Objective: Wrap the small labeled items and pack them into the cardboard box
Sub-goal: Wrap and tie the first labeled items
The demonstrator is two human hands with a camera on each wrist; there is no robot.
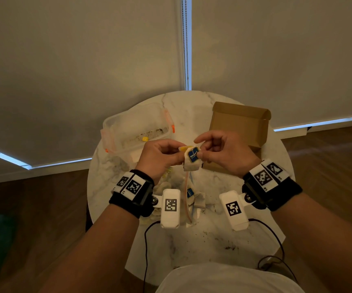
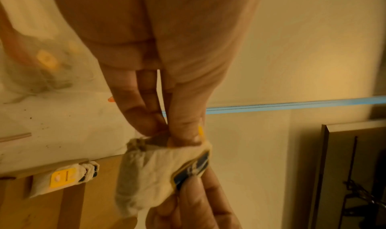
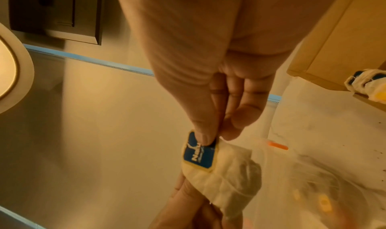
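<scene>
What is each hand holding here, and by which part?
One small white pouch: left hand pinches its gathered top edge, right hand pinches its blue square label.

Blue label point(image 1: 193, 154) text partly under thumb; box point(image 1: 239, 132) interior behind right hand point(image 1: 225, 153)

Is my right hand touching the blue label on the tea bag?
Touching. The right wrist view shows the right hand pinching the blue label, with the thumb tip pressed on its upper edge.
</scene>
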